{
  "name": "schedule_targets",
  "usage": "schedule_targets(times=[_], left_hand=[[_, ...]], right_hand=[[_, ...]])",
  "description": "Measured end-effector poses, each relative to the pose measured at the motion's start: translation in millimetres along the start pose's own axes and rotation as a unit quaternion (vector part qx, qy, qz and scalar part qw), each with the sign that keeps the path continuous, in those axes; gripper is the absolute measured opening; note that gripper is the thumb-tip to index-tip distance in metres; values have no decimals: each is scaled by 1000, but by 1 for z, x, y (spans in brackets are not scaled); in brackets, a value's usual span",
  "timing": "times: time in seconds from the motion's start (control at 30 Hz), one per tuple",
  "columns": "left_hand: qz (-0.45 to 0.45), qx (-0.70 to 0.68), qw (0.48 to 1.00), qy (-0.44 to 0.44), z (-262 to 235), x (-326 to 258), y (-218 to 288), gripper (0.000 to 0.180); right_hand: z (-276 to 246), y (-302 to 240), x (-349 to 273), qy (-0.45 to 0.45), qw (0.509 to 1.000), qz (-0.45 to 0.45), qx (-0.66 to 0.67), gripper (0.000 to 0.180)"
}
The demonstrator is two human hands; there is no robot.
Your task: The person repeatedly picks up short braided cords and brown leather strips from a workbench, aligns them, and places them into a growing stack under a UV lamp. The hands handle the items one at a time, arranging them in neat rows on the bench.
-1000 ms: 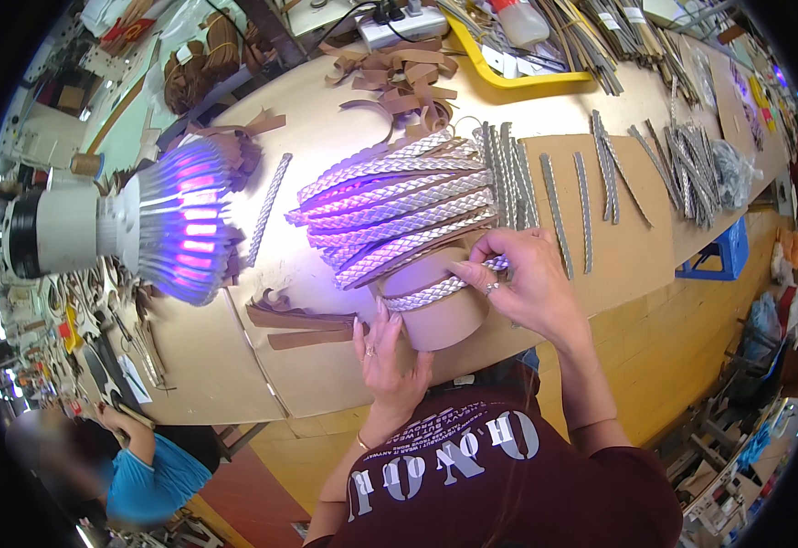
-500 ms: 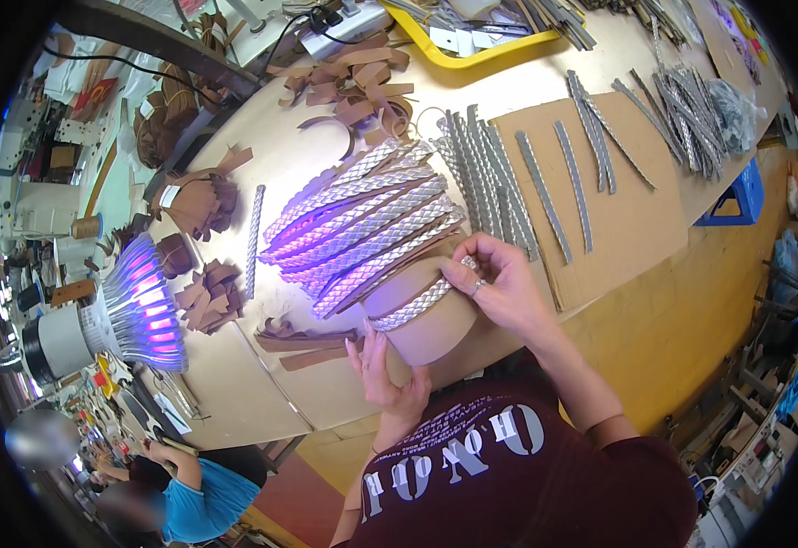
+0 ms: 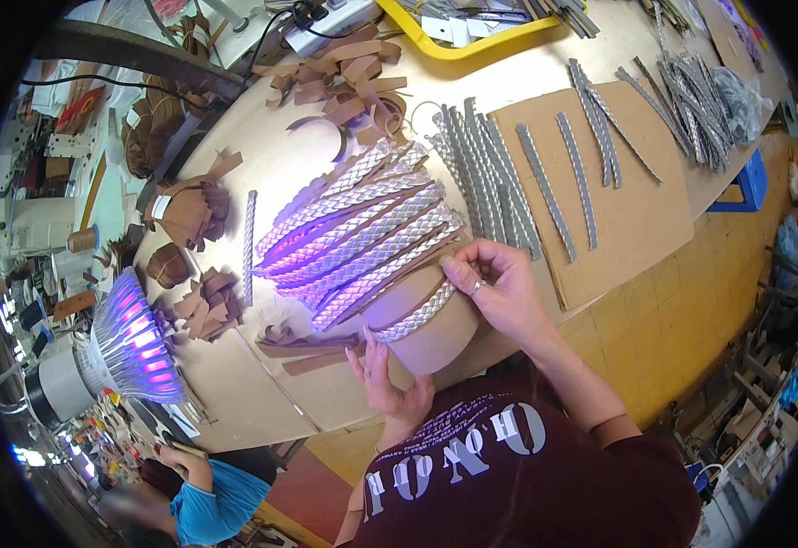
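On my feed the table (image 3: 253,402) takes up the most room, running up and away to the right. A cardboard sheet (image 3: 632,224) lies on it to the right, with several grey strips (image 3: 570,181) on top. At the left the lamp (image 3: 138,352) throws white and violet light. A co-worker in blue (image 3: 225,498) shows at the lower left, past the table's edge.

Mid-table I have the bundle (image 3: 362,228), many silver braids side by side. Just below it, at the near edge, sits the tan roll (image 3: 431,352), and the working braid (image 3: 414,321) lies slantwise across its curved face. A yellow tray (image 3: 472,47) stands at the far side, and brown scraps (image 3: 353,73) are heaped to its left.

I see the right hand (image 3: 499,283) at the braid's upper right end, thumb and forefinger pinched on it. The left hand (image 3: 387,384) is at the other end: its fingertips meet the roll's left side by the braid, thumb and fingers wide apart. How hard they press I cannot tell.

Left of the bundle, well apart, lies a single braid (image 3: 250,247). Smallest of all is the ring (image 3: 478,287) on the right hand.
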State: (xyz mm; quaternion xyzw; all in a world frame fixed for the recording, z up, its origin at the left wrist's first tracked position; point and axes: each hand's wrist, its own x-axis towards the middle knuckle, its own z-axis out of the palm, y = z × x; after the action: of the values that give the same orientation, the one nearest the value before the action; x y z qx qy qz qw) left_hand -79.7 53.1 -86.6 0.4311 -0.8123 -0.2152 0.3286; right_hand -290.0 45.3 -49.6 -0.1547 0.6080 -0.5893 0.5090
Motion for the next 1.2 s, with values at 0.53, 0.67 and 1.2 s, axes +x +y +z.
schedule_targets(times=[0.53, 0.67, 1.2], left_hand=[[14, -32, 999, 6, 2, -1, -2, 54], [10, -41, 999, 2, 3, 1, -1, 55], [83, 59, 994, 34, -3, 12, -5, 67]], right_hand=[[11, 8, -2, 98, 992, -44, -68, 21], [6, 15, -7, 31, 995, -27, -94, 18], [1, -38, -37, -18, 988, -146, -46, 37]])
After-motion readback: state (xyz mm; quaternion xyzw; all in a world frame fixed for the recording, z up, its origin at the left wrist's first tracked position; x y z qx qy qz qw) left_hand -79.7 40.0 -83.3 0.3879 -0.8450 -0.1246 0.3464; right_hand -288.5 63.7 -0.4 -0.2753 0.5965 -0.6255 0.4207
